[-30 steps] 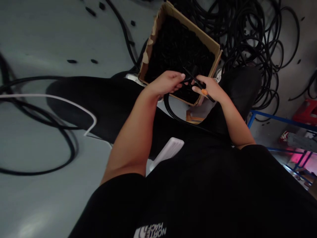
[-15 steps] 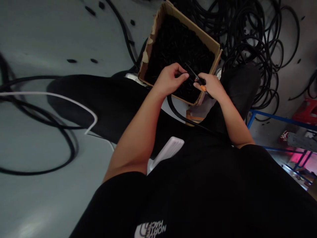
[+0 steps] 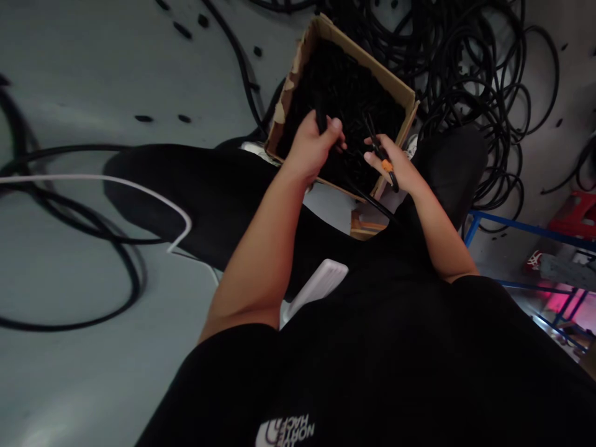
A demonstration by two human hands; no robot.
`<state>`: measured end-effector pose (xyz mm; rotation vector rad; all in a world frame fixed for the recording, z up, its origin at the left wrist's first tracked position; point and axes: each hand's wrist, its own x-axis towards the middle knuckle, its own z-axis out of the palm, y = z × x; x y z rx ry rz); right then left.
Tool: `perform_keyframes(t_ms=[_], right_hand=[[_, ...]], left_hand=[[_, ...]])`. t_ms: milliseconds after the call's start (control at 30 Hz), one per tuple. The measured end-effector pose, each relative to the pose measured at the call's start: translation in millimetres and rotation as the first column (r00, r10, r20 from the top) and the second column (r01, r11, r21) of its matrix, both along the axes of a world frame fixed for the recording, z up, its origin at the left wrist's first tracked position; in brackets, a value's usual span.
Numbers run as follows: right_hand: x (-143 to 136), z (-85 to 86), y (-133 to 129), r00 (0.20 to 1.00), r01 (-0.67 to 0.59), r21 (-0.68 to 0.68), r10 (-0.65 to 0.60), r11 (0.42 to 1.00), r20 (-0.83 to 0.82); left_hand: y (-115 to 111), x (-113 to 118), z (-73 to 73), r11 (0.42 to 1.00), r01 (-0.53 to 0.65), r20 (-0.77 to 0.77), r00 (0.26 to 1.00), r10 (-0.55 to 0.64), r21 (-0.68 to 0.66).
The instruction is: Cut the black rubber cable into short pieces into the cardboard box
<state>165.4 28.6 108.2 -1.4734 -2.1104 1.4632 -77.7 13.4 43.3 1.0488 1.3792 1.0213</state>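
Left hand (image 3: 311, 146): fingers clamped on one black cable (image 3: 321, 117) above one cardboard box (image 3: 372, 66), its middle lost against uncountable black pieces (image 3: 351, 87). Right hand (image 3: 397, 164): fingers closed around one orange-marked dark tool (image 3: 387, 166) over the box's near right corner; grip partly hidden, tip hard to make out.

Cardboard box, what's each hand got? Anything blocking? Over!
Left hand: gripping black cylindrical piece. Right hand: holding black-orange tool. Brown cardboard box beneath both. Nothing visibly blocking.
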Motion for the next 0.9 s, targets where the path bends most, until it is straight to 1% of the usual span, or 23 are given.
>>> perform_keyframes(t_ms=[67, 133, 200, 267, 333, 400, 433, 500, 567, 633, 667, 733, 800, 833, 867, 900], right_hand=[[-4.9, -1.1, -5.0, 0.999, -0.039, -0.027, 0.04, 0.999, 0.024], [-11.5, -0.9, -10.5, 0.992, -0.094, -0.051, 0.097, 0.994, 0.081], [-18.8, 1.2, -15.1, 0.979, -0.123, -0.06, 0.131, 0.991, 0.155], [-25.9, 4.0, -18.3, 0.968, -0.122, -0.059, 0.132, 0.991, 0.215], [-31.8, 5.7, -20.2, 0.963, -0.116, -0.059, 0.127, 0.991, 0.237], [-36.2, 4.5, -21.3, 0.964, -0.129, -0.065, 0.14, 0.99, 0.224], [-38.1, 2.4, -21.7, 0.967, -0.139, -0.067, 0.15, 0.988, 0.206], [-41.9, -4.5, -22.4, 0.975, -0.152, -0.067, 0.161, 0.986, 0.153], [-46.3, -13.2, -22.6, 0.985, -0.153, -0.062, 0.158, 0.986, 0.07], [-49.8, -20.1, -21.2, 0.989, -0.145, -0.063, 0.143, 0.987, -0.039], [-50.2, -21.7, -19.5, 0.986, -0.142, -0.068, 0.134, 0.988, -0.099], [-46.0, -20.5, -13.6, 0.974, -0.122, -0.082, 0.104, 0.989, -0.199], [-34.1, -13.6, -4.7, 0.971, -0.044, -0.067, 0.027, 0.997, -0.237], [-26.0, -8.8, 0.2, 0.973, 0.019, -0.044, -0.029, 0.999, -0.229], [-17.4, -3.6, 4.8, 0.974, 0.089, -0.013, -0.09, 0.996, -0.207], [-9.1, 1.9, 8.9, 0.974, 0.143, 0.016, -0.138, 0.99, -0.177]], left_hand=[[-8.1, 10.0, -1.5, 0.997, 0.08, 0.019, 0.997, -0.08, -0.003], [-15.8, 19.6, -2.1, 0.993, 0.115, 0.021, 0.993, -0.115, -0.014], [-21.7, 27.4, -0.5, 0.993, 0.109, -0.007, 0.994, -0.11, -0.054], [-24.6, 32.2, 3.6, 0.989, 0.072, -0.026, 0.997, -0.076, -0.128], [-24.7, 33.5, 8.5, 0.976, 0.05, -0.009, 0.999, -0.053, -0.213], [-22.6, 31.5, 12.7, 0.964, 0.052, -0.008, 0.998, -0.056, -0.26], [-21.0, 29.6, 14.5, 0.966, 0.049, -0.038, 0.997, -0.061, -0.254], [-17.4, 24.9, 18.4, 0.98, 0.021, -0.148, 0.988, -0.051, -0.199], [-13.7, 19.3, 24.9, 0.991, -0.032, -0.253, 0.967, -0.002, -0.129], [-11.3, 12.4, 35.7, 0.992, -0.088, -0.297, 0.953, 0.058, -0.088], [-11.0, 8.0, 42.7, 0.99, -0.117, -0.293, 0.952, 0.089, -0.082], [-12.6, -3.3, 59.4, 0.981, -0.178, -0.234, 0.96, 0.155, -0.081], [-17.0, -17.6, 78.5, 0.967, -0.251, -0.11, 0.963, 0.247, -0.031], [-20.0, -25.1, 88.8, 0.952, -0.306, -0.028, 0.951, 0.307, 0.028], [-23.2, -32.3, 99.8, 0.941, -0.33, 0.071, 0.943, 0.325, 0.077], [-26.6, -38.8, 111.5, 0.913, -0.391, 0.18, 0.912, 0.368, 0.115]])
